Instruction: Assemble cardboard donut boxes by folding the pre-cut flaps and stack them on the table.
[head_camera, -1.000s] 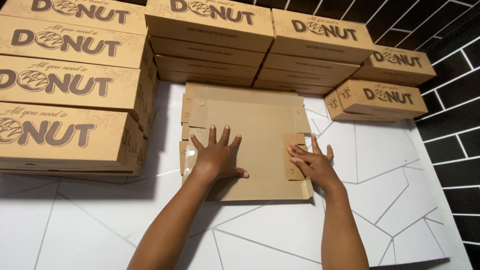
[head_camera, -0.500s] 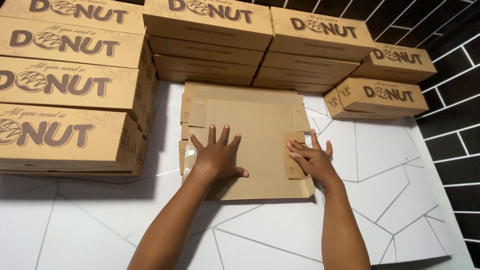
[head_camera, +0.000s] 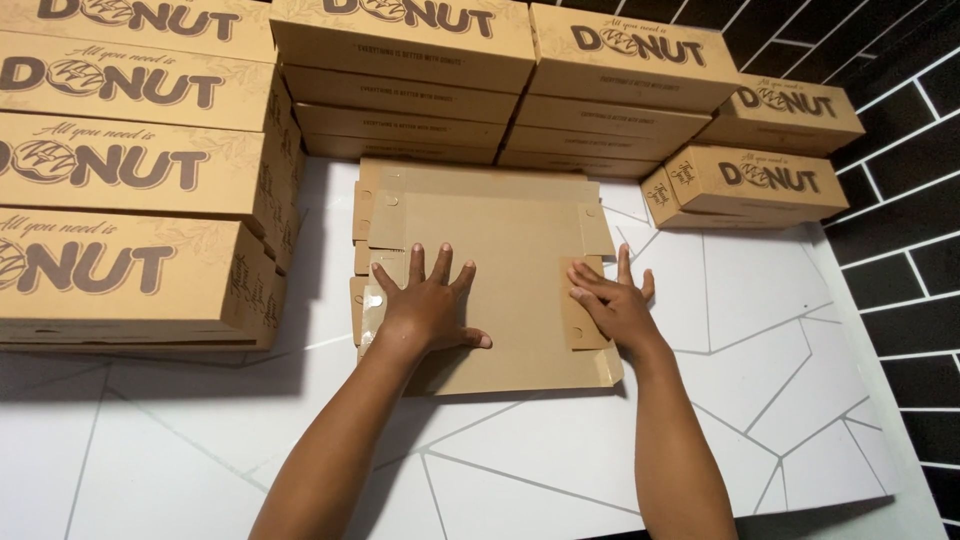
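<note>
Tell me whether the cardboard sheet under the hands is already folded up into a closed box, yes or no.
No, the cardboard sheet lies flat on the white table, with the left hand and right hand pressed on it.

A white table (head_camera: 760, 340) veined with thin grey lines carries a flat cardboard blank (head_camera: 500, 250) under both hands. Stacked brown boxes (head_camera: 130, 200) stand left of the left hand (head_camera: 428, 305), more boxes (head_camera: 500, 90) beyond the fingertips, and two boxes (head_camera: 770, 180) beyond the right hand (head_camera: 615, 308).
</note>
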